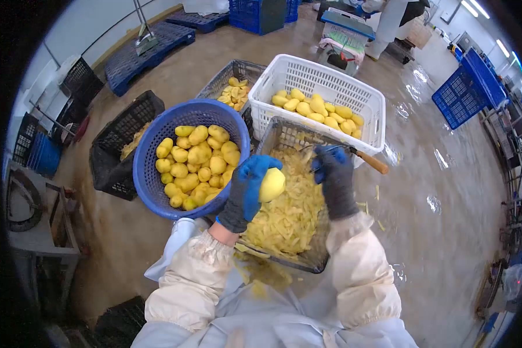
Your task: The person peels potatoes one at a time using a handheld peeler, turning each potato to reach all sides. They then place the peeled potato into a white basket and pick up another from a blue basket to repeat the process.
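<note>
Left hand (246, 191) grips one potato (271, 184) — right hand (335, 177) clutches one peeler (354, 154).

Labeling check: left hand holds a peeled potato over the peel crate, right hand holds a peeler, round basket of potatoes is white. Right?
Not quite: the head view shows the round basket is blue. The left hand holding the potato and the right hand holding the peeler stand.

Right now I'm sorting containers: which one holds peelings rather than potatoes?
The dark crate beneath both hands, heaped with peel strips; the blue basket and white basket hold whole potatoes.
</note>
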The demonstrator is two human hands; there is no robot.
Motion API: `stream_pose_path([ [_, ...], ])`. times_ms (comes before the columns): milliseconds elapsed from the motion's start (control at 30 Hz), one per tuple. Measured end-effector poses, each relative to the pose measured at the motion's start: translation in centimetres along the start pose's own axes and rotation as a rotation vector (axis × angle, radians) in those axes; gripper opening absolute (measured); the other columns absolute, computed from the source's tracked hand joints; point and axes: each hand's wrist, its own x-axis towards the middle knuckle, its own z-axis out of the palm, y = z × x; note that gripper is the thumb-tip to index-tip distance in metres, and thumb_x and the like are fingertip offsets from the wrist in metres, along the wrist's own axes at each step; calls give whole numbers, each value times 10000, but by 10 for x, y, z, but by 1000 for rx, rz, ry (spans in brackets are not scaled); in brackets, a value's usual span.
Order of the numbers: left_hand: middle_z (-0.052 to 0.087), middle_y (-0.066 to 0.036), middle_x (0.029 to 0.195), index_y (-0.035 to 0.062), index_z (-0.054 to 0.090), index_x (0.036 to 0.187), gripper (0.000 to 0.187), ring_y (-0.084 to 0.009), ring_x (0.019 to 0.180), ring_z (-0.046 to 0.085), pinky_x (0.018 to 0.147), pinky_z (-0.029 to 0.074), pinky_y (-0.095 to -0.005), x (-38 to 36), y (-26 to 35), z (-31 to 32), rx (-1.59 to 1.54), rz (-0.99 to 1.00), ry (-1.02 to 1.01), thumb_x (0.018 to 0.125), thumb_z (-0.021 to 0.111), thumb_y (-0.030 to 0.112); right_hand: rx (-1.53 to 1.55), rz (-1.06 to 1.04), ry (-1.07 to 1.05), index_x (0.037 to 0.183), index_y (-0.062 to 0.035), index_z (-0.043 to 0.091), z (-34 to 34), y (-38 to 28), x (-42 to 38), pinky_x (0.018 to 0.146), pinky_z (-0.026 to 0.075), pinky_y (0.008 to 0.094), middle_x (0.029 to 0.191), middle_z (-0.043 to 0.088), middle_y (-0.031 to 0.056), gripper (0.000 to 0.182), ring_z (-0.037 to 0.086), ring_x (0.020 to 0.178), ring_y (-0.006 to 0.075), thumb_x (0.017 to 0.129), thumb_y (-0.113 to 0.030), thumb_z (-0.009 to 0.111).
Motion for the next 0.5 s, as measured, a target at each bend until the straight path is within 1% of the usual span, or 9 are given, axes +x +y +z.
stream_pose_path([
  [67,610,-97,878,35,571,994,275,-174,726,615,574,507,-287,-1,11,2,-111,-79,-2,919,494,288,138,-37,-14,886,-18,592,-5,-2,0,432,414,206,657,592,40,143,570,538,96,868,-159,615],
  [133,610,-88,835,46,573,971,293,-155,673,613,527,502,-269,-2,20,9,-232,-161,4,935,479,321,106,110,-236,874,-25,582,21,-19,-29,446,416,200,654,591,40,145,553,523,85,882,-168,599],
  [200,619,-95,765,67,581,938,406,-158,578,603,455,479,-236,-4,24,16,236,262,2,942,443,448,94,118,-357,885,-24,579,24,-11,-29,443,420,204,659,594,43,147,549,517,87,882,-170,600],
  [233,619,-95,765,67,581,938,406,-158,578,603,455,479,-236,-4,19,12,238,256,-6,942,443,448,117,52,-200,892,-21,583,15,-5,-16,439,419,204,667,600,46,145,548,517,93,880,-164,604],
  [267,625,-102,756,67,584,940,429,-170,586,610,454,481,-241,0,11,5,-291,-61,-100,931,453,476,134,-16,-50,898,-18,586,9,-4,-7,434,418,205,675,605,50,144,548,516,99,879,-159,608],
  [300,632,-109,747,68,587,943,453,-181,595,616,454,484,-245,3,6,0,-813,-380,-192,920,464,503,210,-2,-78,893,-22,594,1,-6,-2,446,421,205,692,616,56,134,544,518,106,873,-154,610],
  [400,642,-126,763,57,591,959,520,-199,610,623,448,485,-251,4,-3,-2,-772,-426,-105,892,467,558,128,84,-277,839,-41,586,29,-15,-35,460,411,199,685,614,45,145,528,510,94,886,-178,595],
  [433,642,-126,763,57,591,959,520,-199,610,623,448,485,-251,4,-5,-3,-769,-432,-106,892,467,558,-47,-34,-345,903,-34,588,34,-7,-39,452,397,196,689,567,32,184,526,525,92,901,-215,554],
  [500,643,-137,788,55,594,982,553,-220,638,626,482,505,-289,2,-9,-4,-910,-442,-249,898,430,577,7,-69,-185,899,-34,586,19,-2,-16,455,403,196,689,567,31,191,530,528,96,896,-224,568],
])
